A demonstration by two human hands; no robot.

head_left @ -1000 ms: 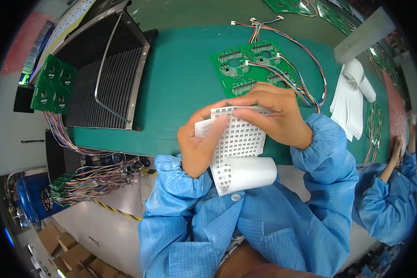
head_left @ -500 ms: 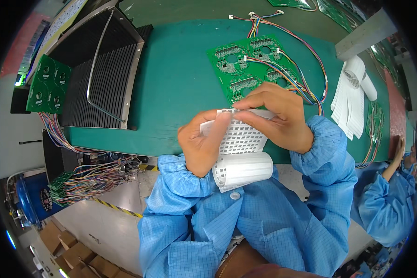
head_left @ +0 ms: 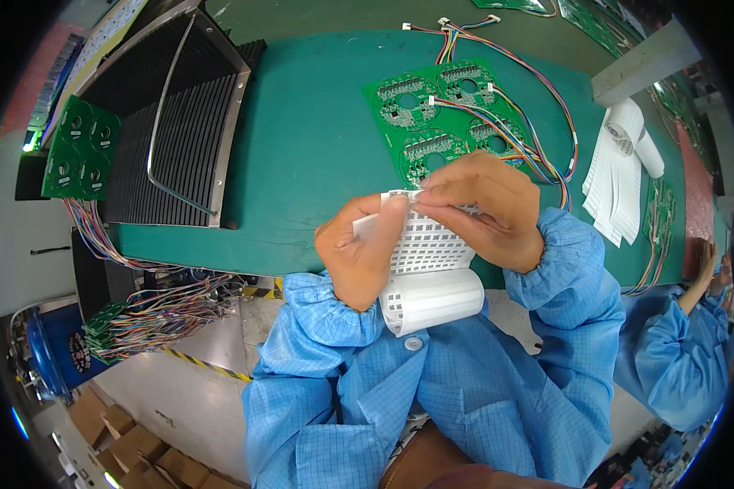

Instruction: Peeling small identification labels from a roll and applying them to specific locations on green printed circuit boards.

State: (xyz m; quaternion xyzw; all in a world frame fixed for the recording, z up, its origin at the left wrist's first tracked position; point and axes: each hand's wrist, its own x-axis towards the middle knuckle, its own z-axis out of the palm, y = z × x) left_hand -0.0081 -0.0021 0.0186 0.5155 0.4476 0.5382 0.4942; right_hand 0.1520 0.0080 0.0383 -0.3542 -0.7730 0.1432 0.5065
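Observation:
A roll of white labels [head_left: 432, 303] with rows of small printed marks hangs in front of my chest, its loose end drawn up over the table edge. My left hand [head_left: 355, 254] is closed on that end, thumb lying on top near the upper edge. My right hand [head_left: 497, 208] pinches a small white label at the same edge, close to the left thumb; its fingertips partly hide it. Just beyond the hands lies a green circuit board panel [head_left: 394, 122] with several round sections. Multicoloured wire harnesses [head_left: 569, 134] with white connectors rest on it.
At left stands a black slotted rack [head_left: 179, 138] with a metal handle and another green panel [head_left: 81, 155] by it. More wired boards [head_left: 147, 322] hang below. Label strips [head_left: 616, 183] lie at right under a grey post [head_left: 648, 61]. A co-worker's blue sleeve [head_left: 681, 350] shows far right.
My right fingertips have drawn together at the strip's upper edge, beside the left thumb. The roll has shifted slightly to the right; the left hand keeps its hold.

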